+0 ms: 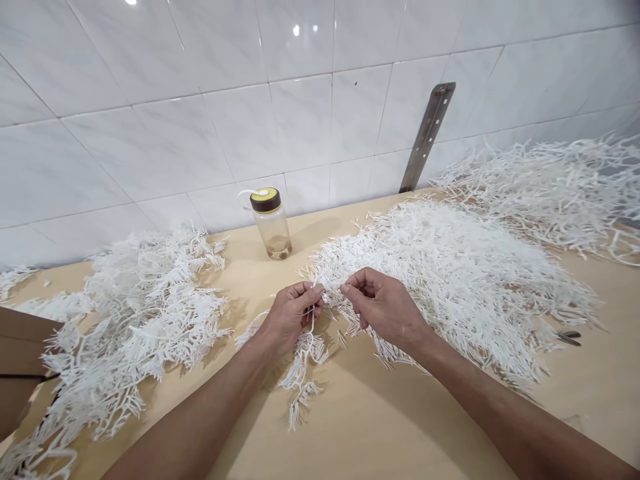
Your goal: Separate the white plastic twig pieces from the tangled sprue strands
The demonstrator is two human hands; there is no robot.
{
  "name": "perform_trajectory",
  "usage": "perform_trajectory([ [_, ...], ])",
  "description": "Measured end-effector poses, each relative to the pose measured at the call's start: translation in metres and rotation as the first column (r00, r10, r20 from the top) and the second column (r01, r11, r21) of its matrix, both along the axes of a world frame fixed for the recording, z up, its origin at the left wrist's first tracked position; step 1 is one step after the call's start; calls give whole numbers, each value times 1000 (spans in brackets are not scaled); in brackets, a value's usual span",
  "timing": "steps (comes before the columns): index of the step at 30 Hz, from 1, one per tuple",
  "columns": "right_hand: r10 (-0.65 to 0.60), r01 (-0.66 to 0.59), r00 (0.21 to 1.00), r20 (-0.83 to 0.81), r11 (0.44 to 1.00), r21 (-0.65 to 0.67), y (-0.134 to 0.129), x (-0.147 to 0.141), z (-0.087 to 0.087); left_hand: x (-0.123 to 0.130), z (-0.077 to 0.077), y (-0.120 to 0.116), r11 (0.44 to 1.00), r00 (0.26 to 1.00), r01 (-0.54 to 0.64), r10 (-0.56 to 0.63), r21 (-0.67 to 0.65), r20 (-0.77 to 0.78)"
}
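Note:
My left hand (295, 313) is closed on a white branched piece (311, 347), thumb pressed against the fingers. The piece's lower branches hang down over the tabletop. Just to the right, my right hand (379, 301) has thumb and forefinger pinched together; whatever lies between the tips is too small to make out. Both hands are at the left edge of a large pile of thin white pieces (450, 267). On the left lies another heap of white branched pieces (145, 307).
A clear bottle with a yellow and black lid (270, 223) stands near the tiled wall. Behind the right pile are long white strands (555, 187) and an upright metal bracket (427, 137). A small dark tool (569, 338) lies at right, a cardboard box (25, 360) at left.

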State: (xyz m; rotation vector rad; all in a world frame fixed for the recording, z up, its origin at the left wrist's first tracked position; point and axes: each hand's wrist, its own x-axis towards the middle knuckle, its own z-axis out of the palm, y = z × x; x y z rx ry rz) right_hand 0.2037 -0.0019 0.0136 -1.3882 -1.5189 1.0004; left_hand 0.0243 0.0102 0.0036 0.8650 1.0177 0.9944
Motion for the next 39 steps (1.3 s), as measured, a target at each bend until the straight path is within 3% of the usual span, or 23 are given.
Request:
perform_trajectory([
  [5, 35, -36, 999, 32, 999, 33, 1, 2, -4, -3, -2, 2, 1000, 1000, 25, -25, -9, 15],
  [12, -78, 40, 981, 178, 978, 204, -1, 2, -10, -3, 1, 2, 999, 999, 43, -43, -11, 27],
  [15, 35, -59, 983, 182, 990, 128, -2, -1, -9, -1, 3, 0, 999, 999, 51, -51, -7, 18],
  [20, 216, -217, 975, 47, 976, 26, -3, -7, -9, 3, 3, -4, 999, 999, 39, -38, 25, -32],
  [34, 123, -124, 992, -16, 991, -46, -4, -13, -10, 6, 2, -6, 998, 994, 38, -33, 48, -103],
  [39, 105, -105, 994, 8, 994, -2, -6, -16, -14, 7, 3, -8, 997, 990, 15, -4, 74, -138],
])
